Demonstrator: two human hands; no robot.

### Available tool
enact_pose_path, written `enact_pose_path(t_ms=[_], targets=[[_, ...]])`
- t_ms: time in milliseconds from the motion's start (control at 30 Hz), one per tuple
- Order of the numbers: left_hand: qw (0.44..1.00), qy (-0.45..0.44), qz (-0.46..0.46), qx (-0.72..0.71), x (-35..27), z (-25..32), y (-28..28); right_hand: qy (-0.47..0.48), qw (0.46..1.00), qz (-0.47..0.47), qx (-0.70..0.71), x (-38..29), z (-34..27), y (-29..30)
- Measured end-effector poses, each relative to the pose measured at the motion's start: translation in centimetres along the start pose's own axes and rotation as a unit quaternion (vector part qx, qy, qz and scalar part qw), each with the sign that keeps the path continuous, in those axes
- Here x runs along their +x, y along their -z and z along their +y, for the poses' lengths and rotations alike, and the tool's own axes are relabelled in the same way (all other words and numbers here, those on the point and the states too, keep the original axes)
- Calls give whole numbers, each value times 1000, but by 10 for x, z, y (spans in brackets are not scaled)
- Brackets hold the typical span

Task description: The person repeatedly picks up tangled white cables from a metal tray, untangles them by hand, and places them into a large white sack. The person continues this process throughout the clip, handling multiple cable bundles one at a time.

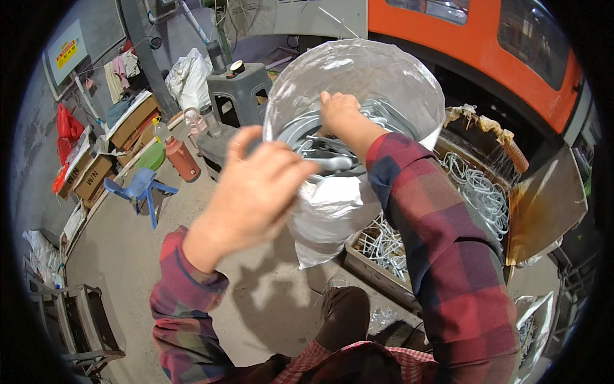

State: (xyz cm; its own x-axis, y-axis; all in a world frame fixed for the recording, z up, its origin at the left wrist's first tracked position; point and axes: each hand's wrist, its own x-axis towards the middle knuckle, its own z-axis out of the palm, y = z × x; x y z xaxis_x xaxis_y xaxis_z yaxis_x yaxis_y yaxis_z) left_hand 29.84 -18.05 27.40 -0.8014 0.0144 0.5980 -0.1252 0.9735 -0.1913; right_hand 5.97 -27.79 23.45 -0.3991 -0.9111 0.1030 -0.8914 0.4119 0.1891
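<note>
A large white woven plastic sack (355, 62) stands with its mouth wide, and grey curved pieces of metal or plastic (307, 129) lie inside it. My right hand (338, 113) reaches into the sack over these pieces; its fingertips are hidden, so whether it grips one is unclear. Blurred, my left hand (259, 192) hovers in front of the sack's near left rim, fingers apart, with nothing seen in it. Below the sack and to its right, a box (379, 278) holds many short metal wire pieces (383, 245).
Coiled wire pieces (479, 197) lie at the right beside a tilted, stained panel (547, 206). An orange machine (479, 53) stands behind. To the left are a grey plastic stool (242, 86), a red thermos (182, 159), a blue child's chair (139, 185) and a metal frame (72, 321).
</note>
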Motion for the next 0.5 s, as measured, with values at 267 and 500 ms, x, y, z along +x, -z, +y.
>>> enact_pose_path(t_ms=[267,500], targets=[[998,-18,-26,-61,-6,5,-4,143,982,32,119,-55,40,91],[990,37,77,-112,6,36,4,87,893,213,387,-164,186,86]])
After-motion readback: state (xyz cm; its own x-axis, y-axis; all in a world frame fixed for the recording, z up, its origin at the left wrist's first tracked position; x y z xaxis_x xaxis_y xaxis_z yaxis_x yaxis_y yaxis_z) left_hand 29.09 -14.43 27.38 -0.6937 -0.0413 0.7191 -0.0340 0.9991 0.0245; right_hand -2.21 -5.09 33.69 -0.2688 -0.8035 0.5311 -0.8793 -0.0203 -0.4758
